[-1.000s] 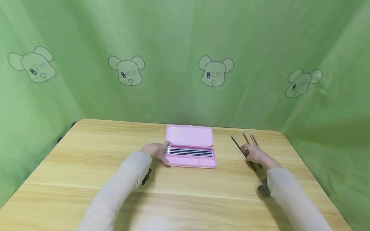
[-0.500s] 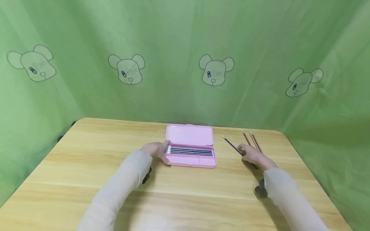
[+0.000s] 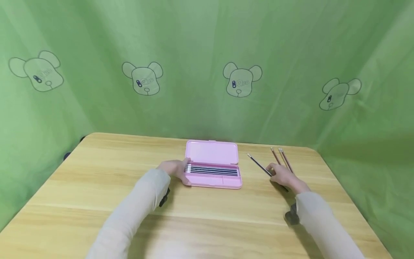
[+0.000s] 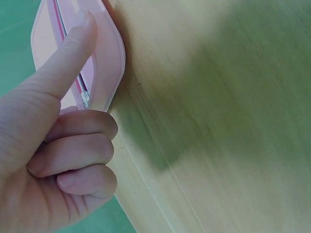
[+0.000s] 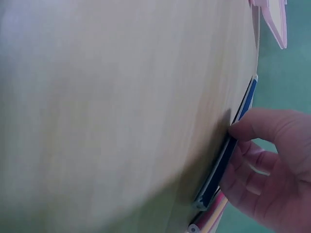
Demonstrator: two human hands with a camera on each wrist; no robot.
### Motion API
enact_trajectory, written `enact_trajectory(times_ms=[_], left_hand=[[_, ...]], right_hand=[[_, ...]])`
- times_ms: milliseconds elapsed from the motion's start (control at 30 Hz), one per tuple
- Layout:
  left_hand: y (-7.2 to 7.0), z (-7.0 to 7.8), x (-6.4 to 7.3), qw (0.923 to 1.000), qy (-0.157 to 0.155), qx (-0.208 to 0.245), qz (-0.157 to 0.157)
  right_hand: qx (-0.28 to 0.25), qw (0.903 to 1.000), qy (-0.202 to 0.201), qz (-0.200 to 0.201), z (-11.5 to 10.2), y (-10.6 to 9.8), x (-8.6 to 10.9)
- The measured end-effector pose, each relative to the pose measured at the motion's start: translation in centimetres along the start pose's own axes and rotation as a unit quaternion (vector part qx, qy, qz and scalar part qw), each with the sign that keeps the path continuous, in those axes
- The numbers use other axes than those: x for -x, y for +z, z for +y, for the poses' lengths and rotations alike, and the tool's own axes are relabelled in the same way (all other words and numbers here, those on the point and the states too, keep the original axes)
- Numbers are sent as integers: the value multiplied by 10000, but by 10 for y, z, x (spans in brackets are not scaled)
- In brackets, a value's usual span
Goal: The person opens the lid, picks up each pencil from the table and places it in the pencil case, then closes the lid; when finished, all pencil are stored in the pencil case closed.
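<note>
A pink pencil case (image 3: 211, 152) lies with its lid laid back, and several dark striped pencils (image 3: 213, 171) fill its rear compartment. My left hand (image 3: 174, 168) grips the case's left end, with the thumb (image 4: 73, 56) along its front side in the left wrist view. To the right of the case, my right hand (image 3: 284, 176) pinches a dark pencil (image 3: 258, 164) around its middle. Its white eraser end points up-left toward the case. In the right wrist view the thumb and fingertips meet on this dark blue pencil (image 5: 218, 167), low over the table.
Reddish pencils (image 3: 286, 160) lie just beyond my right hand, their lower ends partly hidden by it. The wooden table (image 3: 207, 223) ends at a green curtain (image 3: 194, 108) behind and at both sides. The case's front compartment has a small divider.
My right hand has shifted slightly left with the dark pencil, whose eraser end has swung left, away from the reddish ones. The left hand and the case have stayed put.
</note>
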State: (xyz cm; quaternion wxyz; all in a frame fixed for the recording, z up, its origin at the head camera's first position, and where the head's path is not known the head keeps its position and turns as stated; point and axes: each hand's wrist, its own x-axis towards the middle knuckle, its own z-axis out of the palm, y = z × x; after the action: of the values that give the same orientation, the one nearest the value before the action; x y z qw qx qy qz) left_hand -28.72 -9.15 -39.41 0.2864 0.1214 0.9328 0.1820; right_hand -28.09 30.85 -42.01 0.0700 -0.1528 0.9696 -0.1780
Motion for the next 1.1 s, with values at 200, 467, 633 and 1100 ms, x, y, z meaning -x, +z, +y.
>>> enact_trajectory(times_ms=[200,467,633,1100], left_hand=[[-1,1,0,10000,-54,-66,2],[-2,1,1,10000,-67,-69,-1],[-1,1,2,9999,-40,-112,-28],[-1,1,1,10000,1,-81,-10]], right_hand=[[-123,9984,-441,323,1,-3,-5],[-137,9924,-951,774,-11,-8,-11],[-118,9902,-1251,608,-30,-8,-14],[-480,9709,-2309,423,-63,10,-31]])
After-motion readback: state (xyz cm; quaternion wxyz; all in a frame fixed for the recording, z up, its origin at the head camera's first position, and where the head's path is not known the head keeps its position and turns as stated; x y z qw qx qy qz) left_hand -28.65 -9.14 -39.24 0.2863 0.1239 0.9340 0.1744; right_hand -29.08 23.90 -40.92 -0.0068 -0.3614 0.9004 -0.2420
